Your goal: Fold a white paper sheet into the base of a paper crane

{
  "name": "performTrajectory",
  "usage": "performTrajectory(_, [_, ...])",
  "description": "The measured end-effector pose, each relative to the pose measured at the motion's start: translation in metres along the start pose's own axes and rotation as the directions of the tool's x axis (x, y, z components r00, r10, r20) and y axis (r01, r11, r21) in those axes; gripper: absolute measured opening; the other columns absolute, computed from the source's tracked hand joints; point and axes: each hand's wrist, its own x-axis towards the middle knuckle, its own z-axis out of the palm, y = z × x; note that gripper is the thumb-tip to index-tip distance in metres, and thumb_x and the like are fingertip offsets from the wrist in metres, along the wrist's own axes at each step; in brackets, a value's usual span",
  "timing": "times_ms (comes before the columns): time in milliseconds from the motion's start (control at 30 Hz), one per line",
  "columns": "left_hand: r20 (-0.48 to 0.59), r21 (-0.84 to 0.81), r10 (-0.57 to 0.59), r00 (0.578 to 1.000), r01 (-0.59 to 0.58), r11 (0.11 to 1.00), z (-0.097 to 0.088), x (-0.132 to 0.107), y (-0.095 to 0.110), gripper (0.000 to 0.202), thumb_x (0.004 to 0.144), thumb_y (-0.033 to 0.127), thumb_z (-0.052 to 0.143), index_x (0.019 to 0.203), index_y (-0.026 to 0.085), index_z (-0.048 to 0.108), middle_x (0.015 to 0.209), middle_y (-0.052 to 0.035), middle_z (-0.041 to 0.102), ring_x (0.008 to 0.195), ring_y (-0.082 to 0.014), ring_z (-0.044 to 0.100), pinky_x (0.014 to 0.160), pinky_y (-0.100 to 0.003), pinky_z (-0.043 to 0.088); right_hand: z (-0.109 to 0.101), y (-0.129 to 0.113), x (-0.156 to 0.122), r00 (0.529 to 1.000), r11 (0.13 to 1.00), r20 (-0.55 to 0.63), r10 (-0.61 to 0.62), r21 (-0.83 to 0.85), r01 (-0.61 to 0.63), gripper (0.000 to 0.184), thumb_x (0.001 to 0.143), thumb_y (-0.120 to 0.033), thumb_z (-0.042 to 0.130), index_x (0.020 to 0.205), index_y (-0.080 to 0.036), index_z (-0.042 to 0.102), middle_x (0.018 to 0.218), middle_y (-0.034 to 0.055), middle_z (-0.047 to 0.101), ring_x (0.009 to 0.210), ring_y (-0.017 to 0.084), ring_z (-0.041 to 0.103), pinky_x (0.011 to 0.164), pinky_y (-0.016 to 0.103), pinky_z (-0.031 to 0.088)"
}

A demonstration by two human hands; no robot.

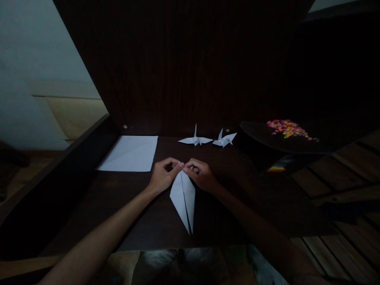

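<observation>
A white sheet folded into a long kite shape, an origami base [183, 198], points its split lower tip toward me, with a crease line down its middle. My left hand [164, 173] pinches its far tip between thumb and fingers. From the other side my right hand [199, 173] pinches the same tip, the two thumbs nearly touching. The very top of the paper is hidden by my fingers. Beyond my hands stand two finished white paper cranes, the left crane [196, 140] with wings spread and the right crane [225, 140] turned at an angle.
A stack of white paper [130, 154] lies at the back left of the dark desk [127, 213]. On a raised dark shelf [255, 130] to the right sits a pile of small colourful pieces [287, 129]. A dark panel [184, 67] rises behind, and a low side board [56, 170] bounds the left.
</observation>
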Motion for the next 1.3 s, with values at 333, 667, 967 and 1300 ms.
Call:
performTrajectory(333, [-0.023, 0.036, 0.033, 0.999, -0.032, 0.999, -0.0009, -0.0017, -0.0012, 0.023, 0.081, 0.039, 0.069, 0.075, 0.016, 0.068, 0.072, -0.0013, 0.068, 0.069, -0.0148, 0.060, 0.066, -0.025, 0.047, -0.0007, -0.0017, 0.0003, 0.998, 0.997, 0.020, -0.066, -0.035, 0.067, 0.015, 0.086, -0.027, 0.057, 0.074, -0.019, 0.061, 0.069, -0.0015, 0.053, 0.056, 0.011, 0.043, 0.054, 0.025, 0.032])
performTrajectory(667, [-0.108, 0.031, 0.024, 0.994, -0.021, 0.999, -0.0043, 0.0028, 0.0007, 0.022, 0.079, 0.038, 0.069, 0.073, 0.017, 0.068, 0.069, -0.0002, 0.067, 0.064, -0.0141, 0.058, 0.061, -0.024, 0.045, 0.0004, 0.0008, -0.0008, 0.999, 0.998, 0.015, -0.042, -0.039, 0.042, 0.016, 0.087, -0.028, 0.058, 0.076, -0.018, 0.064, 0.070, 0.0002, 0.056, 0.056, 0.010, 0.043, 0.051, 0.024, 0.032])
performTrajectory(967, [-0.110, 0.049, 0.026, 0.994, -0.021, 0.999, -0.0075, 0.0031, 0.0067, 0.023, 0.077, 0.039, 0.070, 0.073, 0.016, 0.069, 0.070, -0.0013, 0.068, 0.065, -0.0149, 0.058, 0.063, -0.025, 0.046, 0.0014, -0.0011, 0.0009, 0.999, 1.000, 0.021, -0.025, 0.005, 0.025, 0.013, 0.084, -0.025, 0.060, 0.076, -0.017, 0.065, 0.070, -0.0006, 0.056, 0.054, 0.009, 0.041, 0.049, 0.024, 0.030])
performTrajectory(1300, [0.080, 0.021, -0.004, 0.997, 0.002, 1.000, -0.0057, 0.0020, -0.0020, 0.020, 0.077, 0.035, 0.071, 0.077, 0.015, 0.069, 0.073, -0.0020, 0.067, 0.070, -0.0153, 0.059, 0.066, -0.025, 0.046, -0.0003, -0.0001, 0.0013, 1.000, 0.999, -0.009, -0.009, 0.044, 0.009, 0.017, 0.083, -0.026, 0.059, 0.069, -0.017, 0.062, 0.067, -0.0009, 0.053, 0.055, 0.010, 0.043, 0.050, 0.024, 0.031])
